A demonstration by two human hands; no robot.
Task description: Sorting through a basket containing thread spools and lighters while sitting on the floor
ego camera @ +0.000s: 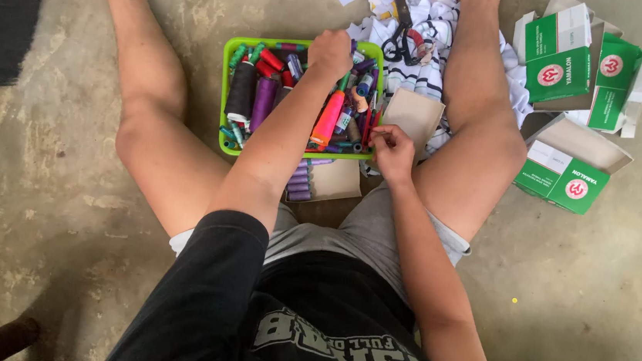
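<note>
Person sits on concrete floor (48, 203), legs spread around a green tray (225, 95) packed with thread spools. Left hand (331, 52) reaches into the far side of the tray, fingers curled down among the spools, probably gripping one but the knuckles hide it, cannot tell. Right hand (392, 149) sits at the tray's near right corner, fingers pinched on something small and thin, maybe a thread end; too small to name. An orange-pink spool (328, 119) lies just under the left forearm, a purple spool (263, 102) and a black spool (240, 92) further left of those fingers. Scissors (400, 33) rest on striped cloth (424, 66) beyond the right fingers; green boxes (579, 64) well off to their right. Risk: the forearm dragging across the heap could knock spools over the rim, or loose thread tangles.
</note>
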